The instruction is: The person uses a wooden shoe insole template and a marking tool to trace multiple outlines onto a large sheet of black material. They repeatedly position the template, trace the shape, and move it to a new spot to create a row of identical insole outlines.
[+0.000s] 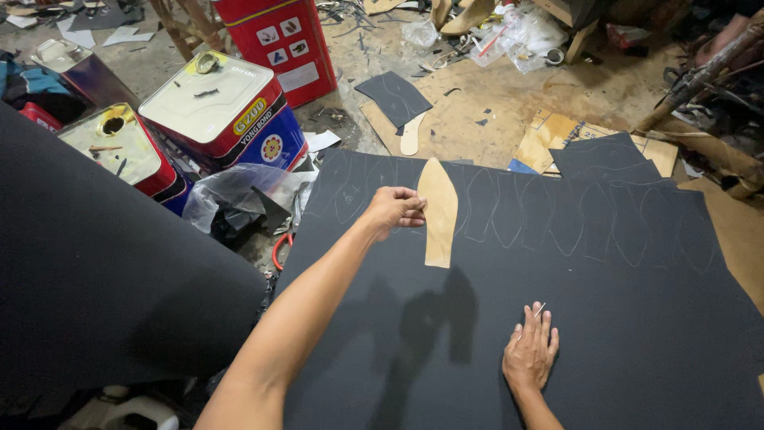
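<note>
A large black sheet [621, 318] lies flat on the floor, with several pointed sole-shaped outlines traced along its far edge. A tan cardboard pattern [438, 211] of the same shape lies on it. My left hand [394, 209] pinches the pattern's left edge with fingers and thumb. My right hand [530, 352] rests palm down on the sheet nearer me, with a thin silver marking pen [539, 310] held between its fingers.
Several red, white and blue metal tins [223, 107] stand at the upper left beside a crumpled plastic bag [243, 191]. Red-handled scissors [278, 248] lie at the sheet's left edge. Cardboard pieces [557, 135], black offcuts [394, 95] and scraps litter the floor beyond.
</note>
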Demonstrator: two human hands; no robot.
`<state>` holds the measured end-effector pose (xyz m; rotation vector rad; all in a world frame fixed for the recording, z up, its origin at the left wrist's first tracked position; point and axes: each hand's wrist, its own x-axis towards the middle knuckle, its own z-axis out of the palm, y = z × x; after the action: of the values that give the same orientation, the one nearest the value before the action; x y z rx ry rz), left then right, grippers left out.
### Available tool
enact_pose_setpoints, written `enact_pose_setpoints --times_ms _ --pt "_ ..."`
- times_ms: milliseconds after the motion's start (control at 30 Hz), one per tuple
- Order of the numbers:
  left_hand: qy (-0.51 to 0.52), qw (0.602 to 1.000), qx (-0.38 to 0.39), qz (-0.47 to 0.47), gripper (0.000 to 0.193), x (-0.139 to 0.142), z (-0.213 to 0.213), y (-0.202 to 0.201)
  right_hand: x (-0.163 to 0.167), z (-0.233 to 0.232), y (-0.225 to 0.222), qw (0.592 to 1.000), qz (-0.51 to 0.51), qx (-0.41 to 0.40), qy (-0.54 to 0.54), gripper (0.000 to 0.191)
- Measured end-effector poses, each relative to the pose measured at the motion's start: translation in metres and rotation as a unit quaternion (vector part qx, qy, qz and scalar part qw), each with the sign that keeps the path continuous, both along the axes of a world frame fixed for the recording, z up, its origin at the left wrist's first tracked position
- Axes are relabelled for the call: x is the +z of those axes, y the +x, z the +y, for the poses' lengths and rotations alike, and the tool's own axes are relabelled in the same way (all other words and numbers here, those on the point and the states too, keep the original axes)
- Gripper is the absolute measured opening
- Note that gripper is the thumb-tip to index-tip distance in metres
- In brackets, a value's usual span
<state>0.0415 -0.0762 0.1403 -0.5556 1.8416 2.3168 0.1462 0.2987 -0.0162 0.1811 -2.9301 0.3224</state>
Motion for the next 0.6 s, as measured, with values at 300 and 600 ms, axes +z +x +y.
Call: enact_pose_setpoints --times_ms 300,600 --pt "0.001 1.000 0.003 -0.004 0.017 -0.007 -0.003 -0.003 0.002 0.000 -0.001 1.000 0.003 -0.001 0.004 0.052" --pt "-0.008 1.000 0.000 -0.013 0.015 0.011 0.004 0.003 0.009 -0.003 -0.001 1.000 0.019 0.007 0.010 0.053"
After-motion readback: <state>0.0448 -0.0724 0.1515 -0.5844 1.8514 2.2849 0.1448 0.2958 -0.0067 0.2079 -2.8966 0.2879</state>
